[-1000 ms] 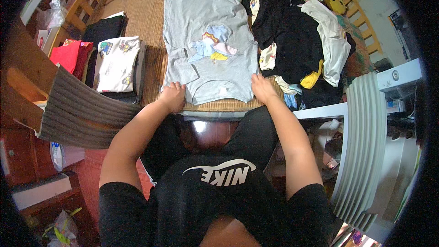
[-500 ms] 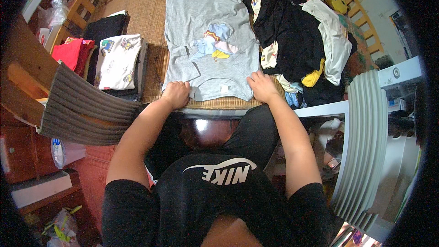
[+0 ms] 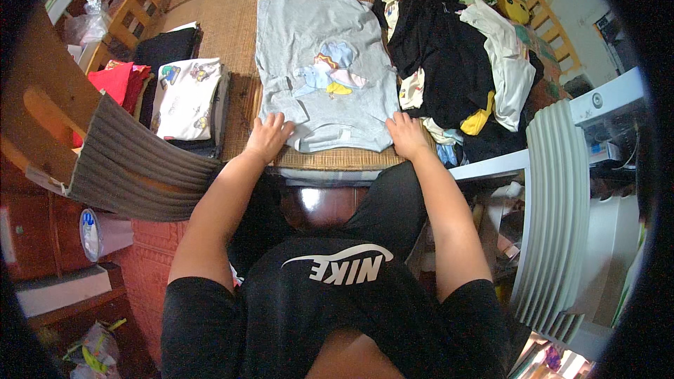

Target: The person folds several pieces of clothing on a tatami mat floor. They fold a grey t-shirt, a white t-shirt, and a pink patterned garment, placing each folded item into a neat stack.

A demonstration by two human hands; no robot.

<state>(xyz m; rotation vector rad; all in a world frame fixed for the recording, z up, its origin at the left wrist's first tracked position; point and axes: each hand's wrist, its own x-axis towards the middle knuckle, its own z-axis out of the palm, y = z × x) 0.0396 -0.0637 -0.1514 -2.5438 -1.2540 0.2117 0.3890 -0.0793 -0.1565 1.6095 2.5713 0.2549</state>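
Observation:
A light grey T-shirt (image 3: 323, 102) with a blue cartoon elephant print lies spread on the woven mat, its neckline toward me. One sleeve is folded inward on its left side. At the shirt's near left corner, my left hand (image 3: 269, 138) has its fingers bent over the fabric. My right hand (image 3: 408, 136) is at the near right corner, fingertips curled on the edge of the cloth. Both thumbs are mostly hidden, so the grip shows only in part.
To the left sit stacks of folded clothes: a white printed one (image 3: 186, 102), a black one (image 3: 167, 48) and a red one (image 3: 116, 85). A loose heap of black clothes (image 3: 442, 49) lies right, with a white garment (image 3: 500, 63). Slatted wooden rails (image 3: 140, 3) border the woven mat (image 3: 225, 0).
My hands have shifted slightly away from me along with the shirt's near edge. The left fingers look more spread than before. The view has tilted a little.

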